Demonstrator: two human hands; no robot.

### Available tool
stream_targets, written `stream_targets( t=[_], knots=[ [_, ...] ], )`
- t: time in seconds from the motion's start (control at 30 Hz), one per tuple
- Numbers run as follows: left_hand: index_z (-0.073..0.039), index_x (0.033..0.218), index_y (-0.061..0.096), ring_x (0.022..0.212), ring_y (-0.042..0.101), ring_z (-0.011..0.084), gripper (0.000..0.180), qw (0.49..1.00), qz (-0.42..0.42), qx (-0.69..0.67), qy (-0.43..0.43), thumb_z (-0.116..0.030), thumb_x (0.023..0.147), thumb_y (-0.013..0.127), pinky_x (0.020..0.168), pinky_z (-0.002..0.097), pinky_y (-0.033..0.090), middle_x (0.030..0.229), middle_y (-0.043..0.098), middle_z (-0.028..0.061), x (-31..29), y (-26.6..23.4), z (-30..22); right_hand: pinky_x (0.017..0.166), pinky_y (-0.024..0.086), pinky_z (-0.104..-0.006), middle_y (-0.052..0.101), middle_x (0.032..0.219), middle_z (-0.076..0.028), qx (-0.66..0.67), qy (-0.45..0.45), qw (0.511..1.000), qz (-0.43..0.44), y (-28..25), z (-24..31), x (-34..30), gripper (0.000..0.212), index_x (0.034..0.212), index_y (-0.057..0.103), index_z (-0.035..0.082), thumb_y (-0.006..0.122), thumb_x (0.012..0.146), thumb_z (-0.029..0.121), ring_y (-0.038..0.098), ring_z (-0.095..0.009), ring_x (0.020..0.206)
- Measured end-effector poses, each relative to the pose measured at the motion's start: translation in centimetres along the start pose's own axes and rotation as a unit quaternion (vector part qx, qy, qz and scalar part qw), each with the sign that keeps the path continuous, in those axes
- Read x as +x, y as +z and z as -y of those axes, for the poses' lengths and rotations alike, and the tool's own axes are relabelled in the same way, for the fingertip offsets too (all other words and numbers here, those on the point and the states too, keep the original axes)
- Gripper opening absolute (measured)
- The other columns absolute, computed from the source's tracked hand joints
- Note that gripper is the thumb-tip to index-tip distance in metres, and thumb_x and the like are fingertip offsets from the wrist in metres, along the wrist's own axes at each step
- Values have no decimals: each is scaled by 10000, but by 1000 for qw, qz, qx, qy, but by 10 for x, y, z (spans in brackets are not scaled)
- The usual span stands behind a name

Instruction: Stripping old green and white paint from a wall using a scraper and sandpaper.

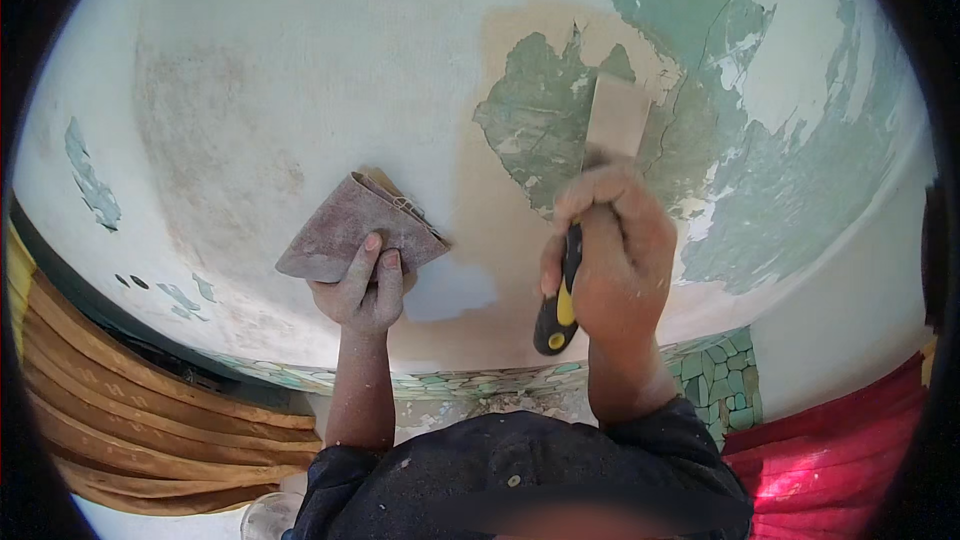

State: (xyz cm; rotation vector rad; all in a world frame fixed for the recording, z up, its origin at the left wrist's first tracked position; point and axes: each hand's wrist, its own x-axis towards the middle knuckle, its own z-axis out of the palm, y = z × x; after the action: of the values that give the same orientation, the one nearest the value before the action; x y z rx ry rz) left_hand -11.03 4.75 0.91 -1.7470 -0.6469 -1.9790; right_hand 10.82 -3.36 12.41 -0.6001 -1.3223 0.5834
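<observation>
My right hand (622, 255) is closed round the black and yellow handle of a putty knife (617, 122). Its wide blade points up and lies over a patch of bare green wall (540, 105) with ragged paint edges; whether it touches cannot be made out. In my left hand (365, 285) is a folded sheet of brownish sandpaper (345, 225), gripped at its lower edge with the fingers on its front. Pale dust coats both hands. Around the green patch runs a damp-looking beige area (475, 230) of the white wall (330, 80).
More peeled green wall (800, 200) spreads on the right, with a crack running down it. Small chipped spots (92, 180) mark the far left. Brown curtain cloth (130, 400) hangs lower left, red cloth (830, 465) lower right. Green stone-pattern tiling (720, 380) borders the wall below.
</observation>
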Motion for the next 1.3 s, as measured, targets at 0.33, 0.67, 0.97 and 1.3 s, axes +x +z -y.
stream_targets(
  t=[0.33,0.67,0.97,1.3],
  knots=[
    [-107,1021,742,962,631,344,288,1000,-20,-6,-7,-16,748,732,833,426,525,1110,626,193,-4,3,2,371,401,-238,490,715,-41,-15,1,1000,-25,5,15,26,205,829,528,33,366,926,-50,501,-100,407],
    [-88,1007,741,962,629,350,282,1000,-29,2,-5,12,746,710,835,439,527,1109,622,210,-4,2,0,382,359,-218,502,710,-37,-107,13,994,-28,7,30,18,225,827,536,24,357,913,-84,499,-88,413],
    [-90,1014,735,955,629,353,275,1000,-23,-18,-6,-6,753,720,837,441,526,1109,621,207,-4,5,2,379,366,-225,500,688,-38,-102,-1,995,-20,3,22,38,231,816,534,19,351,915,-81,495,-85,406],
    [-84,1001,738,946,631,349,257,1000,-20,14,-1,-14,754,719,838,432,521,1094,634,204,-4,3,0,371,357,-224,500,692,-34,-122,-3,992,12,-6,22,30,227,833,553,29,377,948,-59,470,-78,396]
  ],
)
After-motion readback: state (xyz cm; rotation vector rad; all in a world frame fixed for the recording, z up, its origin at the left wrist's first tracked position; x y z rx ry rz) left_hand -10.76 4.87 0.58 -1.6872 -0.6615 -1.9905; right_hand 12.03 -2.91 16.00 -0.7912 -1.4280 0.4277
